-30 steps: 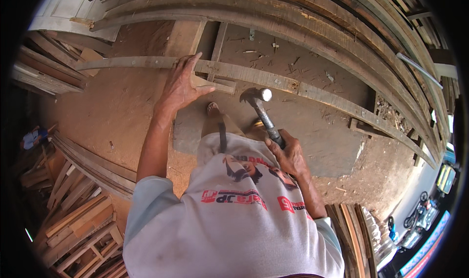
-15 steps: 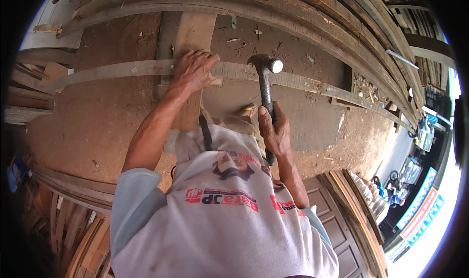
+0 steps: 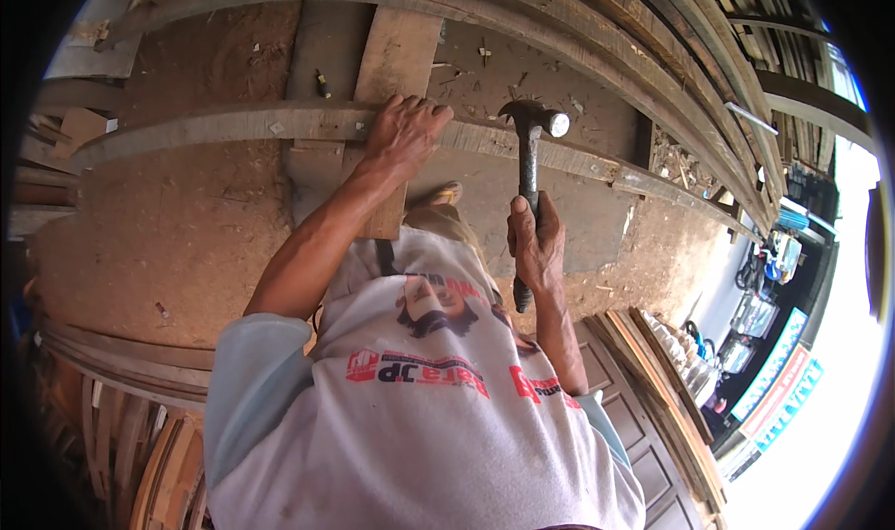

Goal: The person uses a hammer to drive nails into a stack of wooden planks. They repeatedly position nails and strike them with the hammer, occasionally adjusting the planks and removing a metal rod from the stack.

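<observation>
My left hand (image 3: 406,137) curls over a long narrow wooden beam (image 3: 224,127) where it crosses a wide flat board (image 3: 399,50). The board lies beneath the beam and runs back toward my body; my palm and wrist hide part of the crossing. In my right hand (image 3: 538,241) is a claw hammer (image 3: 531,152), its dark grip wrapped by my fingers. The hammer stands head up, its bright round face turned right and its claw left. Its head overlaps the beam in view; I cannot tell if they touch.
A small yellow and black tool (image 3: 323,84) lies left of the board. Long stacked planks (image 3: 522,13) span the far side. Wood chips litter the ground there. More timber (image 3: 121,353) fills the lower left; a brown panelled door (image 3: 639,427) lies at the lower right.
My left hand and the wide board have shifted right along the beam, leaving more space beside the small yellow and black tool. The hammer remains upright in my right hand, slightly farther right in view.
</observation>
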The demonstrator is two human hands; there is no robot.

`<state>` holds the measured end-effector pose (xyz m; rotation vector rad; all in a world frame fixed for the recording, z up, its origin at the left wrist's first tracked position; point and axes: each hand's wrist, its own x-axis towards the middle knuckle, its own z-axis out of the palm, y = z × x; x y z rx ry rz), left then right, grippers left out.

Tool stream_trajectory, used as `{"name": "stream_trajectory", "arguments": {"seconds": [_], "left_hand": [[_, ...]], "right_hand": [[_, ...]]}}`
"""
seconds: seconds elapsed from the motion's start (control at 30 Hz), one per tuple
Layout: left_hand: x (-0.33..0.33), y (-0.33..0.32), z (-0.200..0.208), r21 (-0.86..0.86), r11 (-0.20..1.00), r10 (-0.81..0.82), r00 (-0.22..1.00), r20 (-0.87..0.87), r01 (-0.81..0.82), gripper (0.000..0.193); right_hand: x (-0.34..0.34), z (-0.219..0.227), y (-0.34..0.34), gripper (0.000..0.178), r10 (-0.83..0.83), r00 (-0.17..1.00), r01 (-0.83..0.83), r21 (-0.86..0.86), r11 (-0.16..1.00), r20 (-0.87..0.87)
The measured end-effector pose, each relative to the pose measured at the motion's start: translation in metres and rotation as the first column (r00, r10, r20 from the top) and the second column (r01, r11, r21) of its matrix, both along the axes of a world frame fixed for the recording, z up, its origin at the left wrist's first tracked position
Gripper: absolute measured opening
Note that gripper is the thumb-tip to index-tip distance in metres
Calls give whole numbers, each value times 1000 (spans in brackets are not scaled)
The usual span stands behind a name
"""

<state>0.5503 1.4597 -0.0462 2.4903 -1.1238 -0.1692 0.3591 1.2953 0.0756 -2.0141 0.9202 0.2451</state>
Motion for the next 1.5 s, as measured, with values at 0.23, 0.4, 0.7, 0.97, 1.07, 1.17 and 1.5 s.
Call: {"name": "stream_trajectory", "arguments": {"seconds": [0.23, 0.4, 0.7, 0.97, 1.07, 1.17, 1.5], "left_hand": [[-8, -2, -12, -73, 997, 38, 994, 101, -31, 46], [-10, -2, -13, -91, 995, 52, 992, 119, -41, 44], [-10, -1, -9, -116, 993, 35, 991, 127, -20, 41], [-9, -1, -18, -140, 990, 31, 991, 129, -12, 45], [-12, -1, -14, -118, 993, 31, 993, 115, -18, 45], [-10, -3, -21, -131, 991, 45, 992, 114, -30, 46], [-15, 2, -13, -112, 994, 37, 986, 165, -19, 48]], "right_hand": [[-12, -13, -9, 53, 7, 995, -5, -19, 1000, 95], [-3, 11, 14, 46, -112, 944, 89, 85, 992, 312], [-31, -63, 7, 54, -58, 996, 57, 10, 998, 72], [-21, -47, 5, 56, 6, 1000, -2, -128, 992, 28], [-12, -8, 12, 55, -6, 1000, 5, -104, 995, -14], [-11, -1, 9, 50, -50, 996, 55, -71, 996, 77], [-39, -79, 13, 52, -11, 1000, 15, -188, 982, 22]]}}
